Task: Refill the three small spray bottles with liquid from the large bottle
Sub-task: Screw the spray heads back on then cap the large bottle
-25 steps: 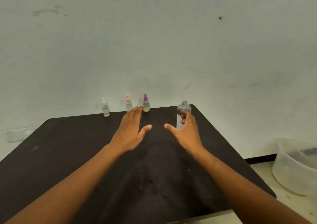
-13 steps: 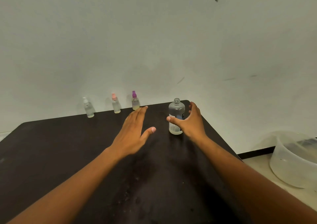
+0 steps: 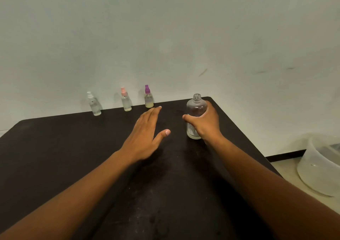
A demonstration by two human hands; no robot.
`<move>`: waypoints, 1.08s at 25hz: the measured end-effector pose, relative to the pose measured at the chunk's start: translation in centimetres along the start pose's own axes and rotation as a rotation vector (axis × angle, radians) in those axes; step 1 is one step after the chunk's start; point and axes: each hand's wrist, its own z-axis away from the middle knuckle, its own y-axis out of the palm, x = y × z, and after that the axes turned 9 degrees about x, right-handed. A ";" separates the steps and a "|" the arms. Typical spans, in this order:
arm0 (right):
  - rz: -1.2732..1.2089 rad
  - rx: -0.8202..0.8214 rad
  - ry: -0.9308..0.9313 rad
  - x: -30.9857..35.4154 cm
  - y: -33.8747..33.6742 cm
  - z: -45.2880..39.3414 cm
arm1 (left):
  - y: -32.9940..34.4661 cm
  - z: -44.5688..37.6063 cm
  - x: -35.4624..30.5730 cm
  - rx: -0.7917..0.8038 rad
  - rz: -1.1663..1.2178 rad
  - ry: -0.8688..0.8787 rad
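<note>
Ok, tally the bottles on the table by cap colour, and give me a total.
White cap: 1, small spray bottle
Pink cap: 1, small spray bottle
Purple cap: 1, small spray bottle
No cap: 1, large bottle, open neck, held by the right hand
Total: 4 bottles

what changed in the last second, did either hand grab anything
The right hand went from open beside the large bottle to closed around it; the bottle stands on the table. The left hand stayed open, holding nothing. The three spray bottles kept their row by the wall, caps on.
</note>
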 end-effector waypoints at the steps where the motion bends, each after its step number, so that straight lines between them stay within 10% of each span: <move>1: -0.001 0.001 -0.011 0.3 -0.3 0.6 | -0.2 0.3 -0.4 0.005 -0.001 0.001; 27: -0.009 -0.046 0.034 1.3 -15.6 17.3 | 7.8 -5.8 -12.7 0.192 -0.027 0.052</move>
